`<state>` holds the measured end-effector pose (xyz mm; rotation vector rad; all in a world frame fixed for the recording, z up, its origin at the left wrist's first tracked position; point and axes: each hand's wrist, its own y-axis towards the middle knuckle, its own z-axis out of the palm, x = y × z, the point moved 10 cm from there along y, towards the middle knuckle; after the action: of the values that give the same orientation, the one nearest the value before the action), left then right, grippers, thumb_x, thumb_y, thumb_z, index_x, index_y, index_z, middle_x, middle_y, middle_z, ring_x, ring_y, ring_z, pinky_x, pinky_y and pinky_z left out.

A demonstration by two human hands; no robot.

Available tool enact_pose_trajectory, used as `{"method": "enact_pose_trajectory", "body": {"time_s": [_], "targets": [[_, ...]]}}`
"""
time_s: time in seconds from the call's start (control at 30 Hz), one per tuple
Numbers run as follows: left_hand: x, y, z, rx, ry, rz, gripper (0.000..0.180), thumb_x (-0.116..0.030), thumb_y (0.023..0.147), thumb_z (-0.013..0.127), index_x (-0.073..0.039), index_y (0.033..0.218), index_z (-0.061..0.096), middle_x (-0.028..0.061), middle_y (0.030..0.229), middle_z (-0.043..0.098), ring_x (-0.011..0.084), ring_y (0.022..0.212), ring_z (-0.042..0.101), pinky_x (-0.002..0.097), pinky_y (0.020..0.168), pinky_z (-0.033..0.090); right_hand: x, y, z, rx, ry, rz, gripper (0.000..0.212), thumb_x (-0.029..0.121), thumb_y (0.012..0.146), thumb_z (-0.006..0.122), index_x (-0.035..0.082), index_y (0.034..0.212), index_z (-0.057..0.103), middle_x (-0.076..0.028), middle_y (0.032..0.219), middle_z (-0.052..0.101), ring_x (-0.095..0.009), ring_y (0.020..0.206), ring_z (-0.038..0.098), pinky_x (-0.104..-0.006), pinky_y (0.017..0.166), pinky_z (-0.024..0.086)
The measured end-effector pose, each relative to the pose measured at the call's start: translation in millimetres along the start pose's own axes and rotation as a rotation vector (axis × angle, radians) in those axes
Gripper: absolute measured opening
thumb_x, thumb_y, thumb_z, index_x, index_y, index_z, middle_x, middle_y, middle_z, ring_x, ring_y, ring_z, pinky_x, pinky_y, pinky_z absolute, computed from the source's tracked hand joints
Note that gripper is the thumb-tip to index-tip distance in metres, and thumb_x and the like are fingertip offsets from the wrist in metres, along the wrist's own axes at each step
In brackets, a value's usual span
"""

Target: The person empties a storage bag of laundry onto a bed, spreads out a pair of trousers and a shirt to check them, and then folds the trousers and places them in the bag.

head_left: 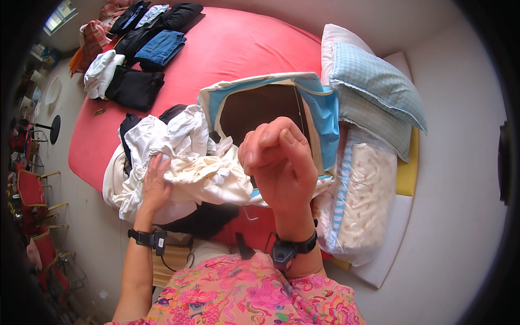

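In the head view, the left hand (pixel 156 187) is laid on a heap of white clothes (pixel 149 135), with its fingers stretched out and pointed away from the body. The cloth is touched by them; whether a fold is pinched underneath cannot be told. The heap is spread beyond these fingers and to both sides of them, and a crumpled cream garment (pixel 203 170) is bunched just to their right. Dark cloth (pixel 203 219) is seen nearer the body than the heap.

The right hand (pixel 281 162) is raised, with its fingers bent in toward the palm. Nothing is seen in their hold, but the palm is partly hidden, so how tightly they are closed cannot be told. Behind these fingers a blue and cream fabric box (pixel 323 127) is set on the bed, its wide opening and brown inside partly covered by the hand.

Well beyond the left fingers, toward the far left, folded garments are laid out on the red bed sheet (pixel 238 49): blue jeans (pixel 160 49), a black garment (pixel 134 88) and a white one (pixel 103 73). To the right of the right fingers, pillows (pixel 374 76) are piled past the box, and bedding wrapped in clear plastic (pixel 368 195) is placed nearer the body. A black strap is worn on each wrist, behind the fingers.
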<state>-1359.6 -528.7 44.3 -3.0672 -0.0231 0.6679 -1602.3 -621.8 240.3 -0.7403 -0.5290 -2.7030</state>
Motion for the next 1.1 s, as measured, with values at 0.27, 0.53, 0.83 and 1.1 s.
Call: {"method": "enact_pose_trajectory", "body": {"time_s": [0.27,0.53,0.83,1.1], "targets": [[-30.0,4.3,-15.7,0.072,0.049,-0.006,0.073,-0.005,0.064,0.064,-0.015,0.131,0.037,0.0117,0.141,0.025,0.0321,0.133,0.019,0.0461,0.107,0.015,-94.2,-90.3,-257.6,-0.109,-1.557,0.811,0.039,0.034,0.080,0.057,0.004,0.105,0.059,-0.018,0.100,0.061,-0.035,0.094,0.058,-0.0402,0.082,0.045],[-164.4,16.6,24.7,0.307,-0.001,0.483,0.087,-0.024,0.056,0.079,-0.020,0.132,0.037,0.0157,0.138,0.027,0.0308,0.132,0.023,0.0531,0.106,0.016,-74.2,-208.8,-364.5,-0.340,-1.816,1.038,0.030,0.025,0.078,0.057,0.000,0.096,0.062,-0.019,0.095,0.062,-0.034,0.091,0.058,-0.0381,0.083,0.046],[-112.1,38.5,111.8,0.539,-0.010,0.036,0.067,-0.017,0.065,0.067,-0.009,0.127,0.041,0.0206,0.087,0.062,0.0352,0.078,0.061,0.0410,0.069,0.048,-86.0,-221.0,-335.7,-0.272,-1.786,1.037,0.030,0.032,0.080,0.053,0.008,0.091,0.065,-0.017,0.089,0.064,-0.034,0.087,0.060,-0.0412,0.080,0.046],[-36.0,19.0,-35.5,0.352,-0.554,-0.220,0.035,-0.015,0.067,0.069,-0.001,0.099,0.062,0.0105,0.088,0.066,0.0160,0.081,0.062,0.0290,0.074,0.047,-66.0,-186.6,-288.8,-0.106,-2.056,0.712,0.032,0.033,0.084,0.049,0.008,0.075,0.065,-0.017,0.069,0.062,-0.034,0.068,0.060,-0.0436,0.069,0.045]]}}
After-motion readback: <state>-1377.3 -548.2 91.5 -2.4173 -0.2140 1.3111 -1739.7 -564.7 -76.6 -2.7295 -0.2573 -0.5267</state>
